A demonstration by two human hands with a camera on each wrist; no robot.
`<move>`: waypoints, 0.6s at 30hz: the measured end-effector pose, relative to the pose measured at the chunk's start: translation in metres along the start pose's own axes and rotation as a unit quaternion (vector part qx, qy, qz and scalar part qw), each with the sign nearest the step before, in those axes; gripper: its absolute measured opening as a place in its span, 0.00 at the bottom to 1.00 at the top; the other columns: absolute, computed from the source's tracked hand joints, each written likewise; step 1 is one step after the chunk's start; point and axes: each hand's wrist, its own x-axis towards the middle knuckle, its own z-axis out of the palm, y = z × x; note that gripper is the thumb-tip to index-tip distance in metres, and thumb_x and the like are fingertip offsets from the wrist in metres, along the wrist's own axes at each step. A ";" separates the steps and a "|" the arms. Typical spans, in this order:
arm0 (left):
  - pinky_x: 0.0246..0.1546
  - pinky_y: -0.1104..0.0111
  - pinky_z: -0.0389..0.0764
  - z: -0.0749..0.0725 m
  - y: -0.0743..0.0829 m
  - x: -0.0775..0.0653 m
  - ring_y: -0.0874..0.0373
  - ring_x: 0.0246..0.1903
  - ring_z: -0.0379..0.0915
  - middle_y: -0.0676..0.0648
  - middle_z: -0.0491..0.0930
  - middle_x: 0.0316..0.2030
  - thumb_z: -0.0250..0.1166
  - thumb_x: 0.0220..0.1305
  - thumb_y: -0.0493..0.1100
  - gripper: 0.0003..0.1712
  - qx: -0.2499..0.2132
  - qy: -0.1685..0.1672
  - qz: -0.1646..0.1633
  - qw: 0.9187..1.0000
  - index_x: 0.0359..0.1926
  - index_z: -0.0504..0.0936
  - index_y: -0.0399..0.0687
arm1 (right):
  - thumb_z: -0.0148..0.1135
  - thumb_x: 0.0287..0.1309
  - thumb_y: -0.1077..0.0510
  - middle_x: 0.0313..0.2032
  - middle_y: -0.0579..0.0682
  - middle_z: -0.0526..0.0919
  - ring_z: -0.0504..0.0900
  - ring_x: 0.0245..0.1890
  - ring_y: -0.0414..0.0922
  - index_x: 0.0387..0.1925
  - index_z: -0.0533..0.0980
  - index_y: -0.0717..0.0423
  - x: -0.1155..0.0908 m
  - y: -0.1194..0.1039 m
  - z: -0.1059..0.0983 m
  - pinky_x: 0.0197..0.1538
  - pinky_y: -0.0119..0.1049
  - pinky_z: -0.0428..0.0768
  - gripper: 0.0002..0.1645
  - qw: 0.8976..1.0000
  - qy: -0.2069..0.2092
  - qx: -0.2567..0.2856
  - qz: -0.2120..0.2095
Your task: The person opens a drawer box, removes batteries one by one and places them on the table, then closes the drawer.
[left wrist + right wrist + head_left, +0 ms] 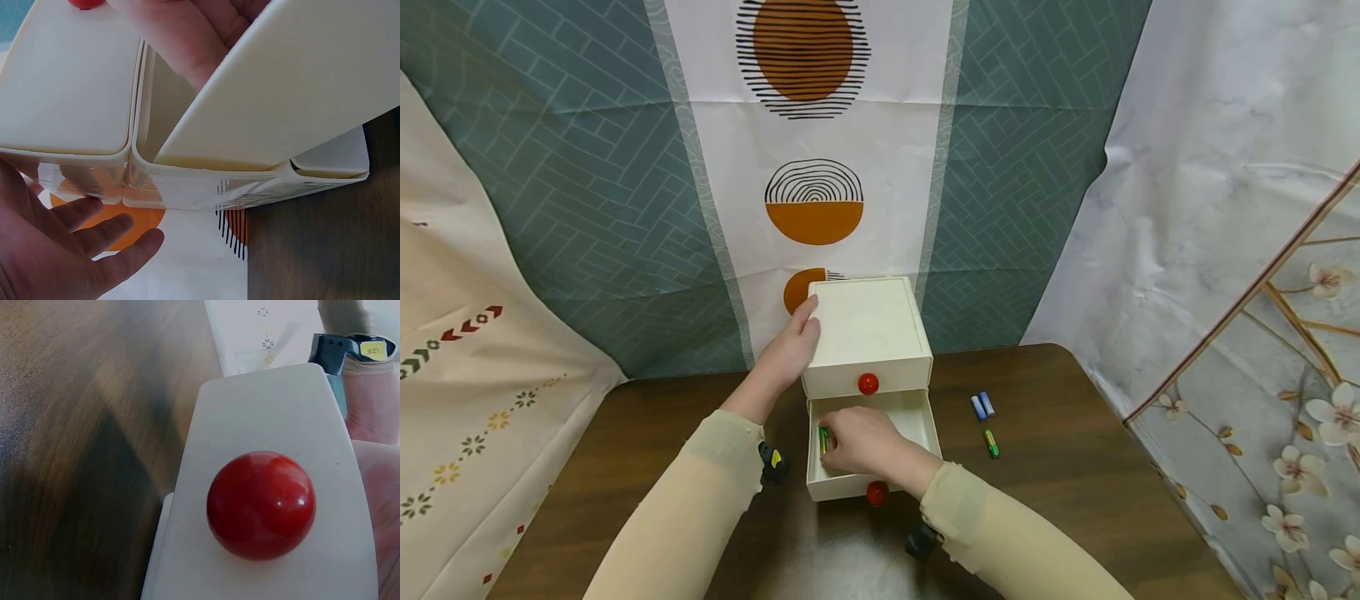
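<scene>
A small cream-white drawer cabinet (pixel 868 321) stands on the table. Its drawer (pixel 921 421) below the top one is pulled out, with a red knob (pixel 261 505) on the front. My left hand (pixel 786 350) rests against the cabinet's left side, its fingers spread in the left wrist view. My right hand (pixel 865 437) reaches into the open drawer, thumb and fingers bent around a green battery (pixel 824 440) by the drawer's left wall. The drawer wall hides the right fingertips in the left wrist view.
On the brown table (pixel 1037 500), right of the cabinet, lie two blue batteries (pixel 978 407) and a green-and-yellow battery (pixel 992 443). The closed top drawer has its own red knob (pixel 868 383). A patterned curtain (pixel 816 167) hangs directly behind the cabinet.
</scene>
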 end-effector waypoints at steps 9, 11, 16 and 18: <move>0.84 0.40 0.43 0.000 0.000 0.001 0.43 0.87 0.40 0.47 0.43 0.90 0.35 0.90 0.61 0.38 0.008 0.001 -0.003 1.000 0.92 0.41 0.64 | 0.75 0.61 0.57 0.18 0.37 0.74 0.72 0.22 0.38 0.47 0.85 0.53 -0.008 0.010 -0.006 0.27 0.33 0.67 0.14 0.998 -0.007 0.061 0.003; 0.84 0.40 0.43 0.000 0.000 0.001 0.43 0.87 0.40 0.47 0.43 0.90 0.35 0.90 0.61 0.38 0.008 0.001 -0.004 1.000 0.92 0.41 0.64 | 0.75 0.60 0.56 0.19 0.35 0.74 0.72 0.23 0.36 0.47 0.85 0.51 -0.008 0.017 -0.002 0.27 0.33 0.68 0.13 0.998 0.003 0.063 -0.011; 0.84 0.40 0.43 0.000 0.000 0.000 0.43 0.87 0.40 0.47 0.43 0.90 0.35 0.90 0.61 0.38 0.009 0.003 -0.003 1.000 0.92 0.42 0.65 | 0.75 0.63 0.55 0.21 0.34 0.77 0.75 0.26 0.35 0.50 0.86 0.52 -0.016 0.016 -0.012 0.32 0.33 0.73 0.15 0.997 -0.001 0.076 -0.017; 0.84 0.41 0.44 0.000 0.000 0.000 0.43 0.87 0.40 0.47 0.43 0.90 0.35 0.90 0.61 0.38 0.010 0.003 -0.003 1.000 0.92 0.42 0.64 | 0.76 0.64 0.56 0.22 0.34 0.79 0.76 0.28 0.36 0.52 0.86 0.55 -0.021 0.012 -0.021 0.35 0.33 0.75 0.17 0.996 -0.011 0.085 -0.010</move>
